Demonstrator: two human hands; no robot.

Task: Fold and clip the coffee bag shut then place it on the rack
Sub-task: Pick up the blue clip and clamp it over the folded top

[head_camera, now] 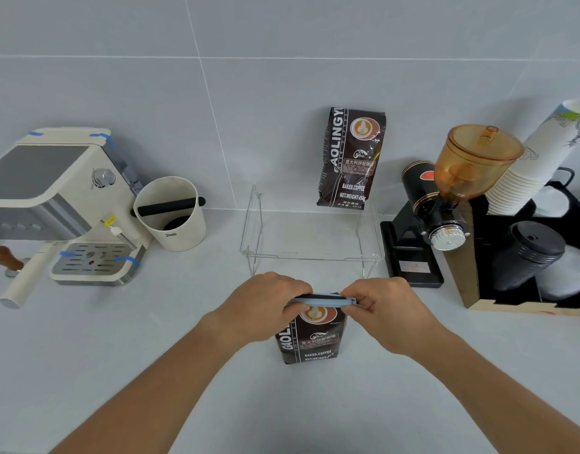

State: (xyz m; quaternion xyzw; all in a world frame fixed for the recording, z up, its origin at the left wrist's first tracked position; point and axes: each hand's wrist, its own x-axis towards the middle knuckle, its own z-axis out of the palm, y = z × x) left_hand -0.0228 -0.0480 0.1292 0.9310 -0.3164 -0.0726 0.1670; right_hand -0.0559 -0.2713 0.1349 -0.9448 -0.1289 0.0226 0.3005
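A dark brown coffee bag (311, 339) stands upright on the white counter in front of me, its top folded over. A long light-blue clip (321, 301) lies across that folded top. My left hand (265, 299) grips the bag's top and the clip's left end. At the clip's right end my right hand (377, 301) pinches it closed. Just behind the hands stands a clear acrylic rack (314, 253). A second, taller coffee bag (350, 158) stands on the rack's back edge, leaning on the wall.
An espresso machine (62, 204) and a white knock box (170, 214) sit at the left. A black grinder with an amber hopper (445, 204) and a box of paper cups and lids (527, 250) crowd the right, close to the rack.
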